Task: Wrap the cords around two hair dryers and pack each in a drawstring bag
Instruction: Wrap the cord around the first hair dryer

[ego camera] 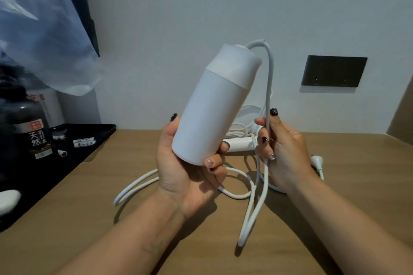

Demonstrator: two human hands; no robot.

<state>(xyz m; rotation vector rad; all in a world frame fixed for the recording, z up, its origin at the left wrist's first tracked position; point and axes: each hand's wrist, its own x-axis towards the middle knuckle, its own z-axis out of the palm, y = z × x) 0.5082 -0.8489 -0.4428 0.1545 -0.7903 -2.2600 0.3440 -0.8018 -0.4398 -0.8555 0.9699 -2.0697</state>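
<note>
My left hand (190,174) grips the lower end of a white cylindrical hair dryer (214,105), held tilted above the wooden table (89,241). Its white cord (268,87) leaves the top end, arches over and runs down into my right hand (283,152), whose fingers curl round it. Below that hand the cord hangs in long loops (252,214) onto the table. A second white hair dryer (241,144) lies on the table behind my hands, partly hidden, with its own coiled cord. A white plug (316,161) lies to the right.
A black tray (89,140) at the left holds a dark bottle (35,131) and small white items. A clear plastic bag (44,40) hangs at upper left. A dark wall socket plate (334,73) sits on the white wall. A brown panel stands at far right.
</note>
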